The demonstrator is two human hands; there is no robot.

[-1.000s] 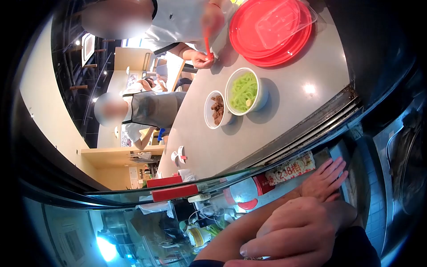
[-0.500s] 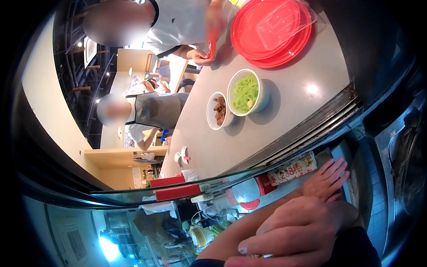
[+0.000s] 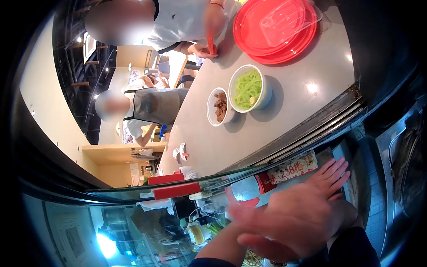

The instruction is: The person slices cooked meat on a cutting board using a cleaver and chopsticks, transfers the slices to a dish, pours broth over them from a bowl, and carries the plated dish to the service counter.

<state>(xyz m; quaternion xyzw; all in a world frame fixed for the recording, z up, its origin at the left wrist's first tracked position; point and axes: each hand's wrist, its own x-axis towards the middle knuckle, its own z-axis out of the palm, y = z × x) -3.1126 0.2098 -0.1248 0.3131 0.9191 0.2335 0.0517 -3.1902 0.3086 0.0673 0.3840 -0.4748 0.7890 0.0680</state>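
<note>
My left hand (image 3: 331,175) is spread flat, fingers apart, by the metal ledge below the counter, near a red-and-white printed label (image 3: 293,168). Across my left forearm lies my right hand (image 3: 289,220); it is blurred, with fingers stretched and thumb apart, and nothing shows in it. Whether it touches the forearm I cannot tell. On the counter (image 3: 293,104) stand a white tub of green shreds (image 3: 249,90) and a smaller white tub of brown meat pieces (image 3: 221,107). Stacked red plates (image 3: 249,29) carry a clear plastic lid (image 3: 282,26).
The view is turned sideways. Across the counter a person (image 3: 182,22) holds a red object (image 3: 211,42); another person in an apron (image 3: 158,104) stands farther off. A glass partition edge (image 3: 120,193) and red boxes (image 3: 176,191) border the counter.
My right hand has opened from a curled shape, fingers now stretched out over the left forearm. My left hand stays in place. The view has shifted slightly.
</note>
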